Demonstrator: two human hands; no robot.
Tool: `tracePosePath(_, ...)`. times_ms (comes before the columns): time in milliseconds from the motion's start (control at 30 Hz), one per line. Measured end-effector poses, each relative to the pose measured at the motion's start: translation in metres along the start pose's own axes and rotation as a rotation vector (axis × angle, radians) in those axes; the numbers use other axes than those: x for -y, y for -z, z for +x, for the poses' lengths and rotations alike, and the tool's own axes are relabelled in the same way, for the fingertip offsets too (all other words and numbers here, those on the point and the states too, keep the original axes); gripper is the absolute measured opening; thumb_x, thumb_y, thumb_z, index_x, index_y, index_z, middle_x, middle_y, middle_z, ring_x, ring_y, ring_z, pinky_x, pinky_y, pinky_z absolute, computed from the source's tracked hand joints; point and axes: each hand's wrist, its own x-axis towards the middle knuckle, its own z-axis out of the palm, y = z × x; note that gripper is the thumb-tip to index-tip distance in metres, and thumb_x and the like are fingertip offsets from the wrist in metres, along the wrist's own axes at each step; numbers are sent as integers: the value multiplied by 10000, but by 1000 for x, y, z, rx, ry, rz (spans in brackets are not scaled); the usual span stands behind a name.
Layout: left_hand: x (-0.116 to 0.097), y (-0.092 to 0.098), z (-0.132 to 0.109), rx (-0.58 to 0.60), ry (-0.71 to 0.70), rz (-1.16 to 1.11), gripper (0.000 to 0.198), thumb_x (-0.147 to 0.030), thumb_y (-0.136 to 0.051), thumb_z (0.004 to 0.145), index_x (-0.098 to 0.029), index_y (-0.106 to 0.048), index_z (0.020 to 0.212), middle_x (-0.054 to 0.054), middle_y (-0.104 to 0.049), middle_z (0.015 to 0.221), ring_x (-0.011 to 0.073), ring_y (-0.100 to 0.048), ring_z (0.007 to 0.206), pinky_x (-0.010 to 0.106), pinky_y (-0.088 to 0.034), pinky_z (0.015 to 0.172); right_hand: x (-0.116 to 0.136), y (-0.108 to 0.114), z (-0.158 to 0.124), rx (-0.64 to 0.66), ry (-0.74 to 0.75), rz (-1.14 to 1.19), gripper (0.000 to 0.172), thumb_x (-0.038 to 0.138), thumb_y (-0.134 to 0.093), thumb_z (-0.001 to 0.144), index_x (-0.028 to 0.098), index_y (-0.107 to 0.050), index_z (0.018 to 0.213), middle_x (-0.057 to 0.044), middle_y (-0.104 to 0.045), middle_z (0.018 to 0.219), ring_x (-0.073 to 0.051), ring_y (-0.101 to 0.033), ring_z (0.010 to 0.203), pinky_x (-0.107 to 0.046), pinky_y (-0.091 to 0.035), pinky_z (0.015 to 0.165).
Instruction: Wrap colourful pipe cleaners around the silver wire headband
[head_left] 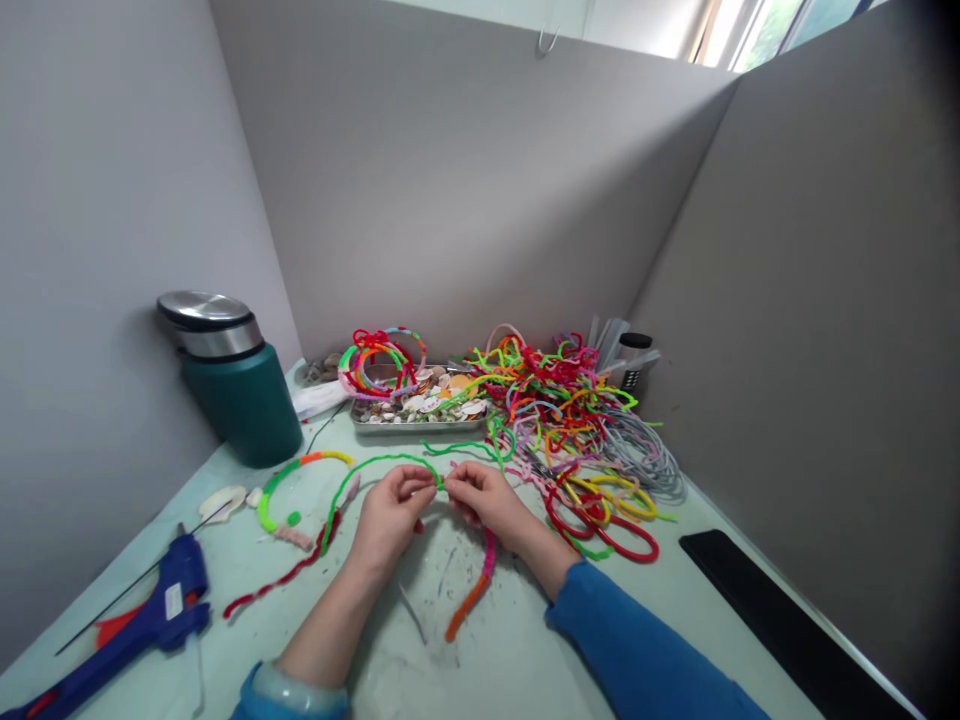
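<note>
A green fuzzy stem (384, 458) arcs from the left up to my fingertips. My left hand (391, 515) pinches it near its right end, over the middle of the table. Close beside it, my right hand (487, 500) is closed at the same spot, thumb and finger together on the green stem. Below my right hand hangs or lies a stem wrapped in pink and orange (472, 597); its upper end is hidden by the hand. A dark red stem (289, 575) and a ring of green, yellow and orange (270, 492) lie left of my left hand.
A blue glue gun (169, 598) and a green bottle (244, 400) stand at the left. Behind my hands is a metal tray (420, 427) of small pieces. A tangled heap of coloured stems (555, 385), red-handled scissors (637, 540) and a black strip (780, 620) lie right.
</note>
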Motion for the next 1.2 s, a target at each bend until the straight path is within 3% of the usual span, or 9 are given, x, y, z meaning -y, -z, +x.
tracePosePath(233,-4,-3,-3,7,106,-142,434,-397,-695,568,-156,-524,887,-38,-600,653,27,-390,319,178,-335,334,5,2,-2,8,-55,50,220,356,-598,716,153,-519,686,62,-498,526,-32,-333,362,-160,-202,335)
tracePosePath(400,0,-4,-5,236,227,-213,396,-489,-615,653,-118,-579,787,13,-625,718,-3,-267,302,191,-351,326,10,2,-5,2,-42,35,206,339,-591,723,158,-504,678,67,-482,479,-37,-320,358,-165,-197,343)
tracePosePath(467,1,-6,-6,272,221,-239,404,-501,-598,666,-118,-600,793,25,-636,767,-3,-267,316,191,-360,340,10,3,-6,-6,-33,26,201,338,-592,724,160,-504,692,62,-497,487,-41,-329,366,-167,-207,352)
tracePosePath(833,1,-19,-5,229,112,-244,348,-439,-649,643,-132,-633,807,5,-617,745,3,-322,347,183,-356,363,-4,14,-19,-139,86,-15,162,328,-564,757,176,-505,754,59,-501,521,-53,-362,389,-170,-256,378)
tracePosePath(1067,-11,-33,12,132,-36,70,270,-384,-662,610,-121,-636,669,-36,-535,524,35,-354,330,185,-264,332,-5,24,-18,-201,123,26,153,319,-552,763,175,-519,803,61,-478,517,-56,-360,400,-166,-247,373)
tracePosePath(1200,-5,-36,13,214,19,-80,287,-393,-632,658,-124,-611,753,-15,-586,632,11,-322,322,174,-236,322,-10,28,-15,-179,112,61,156,328,-538,775,174,-515,787,61,-483,519,-51,-358,391,-163,-241,370)
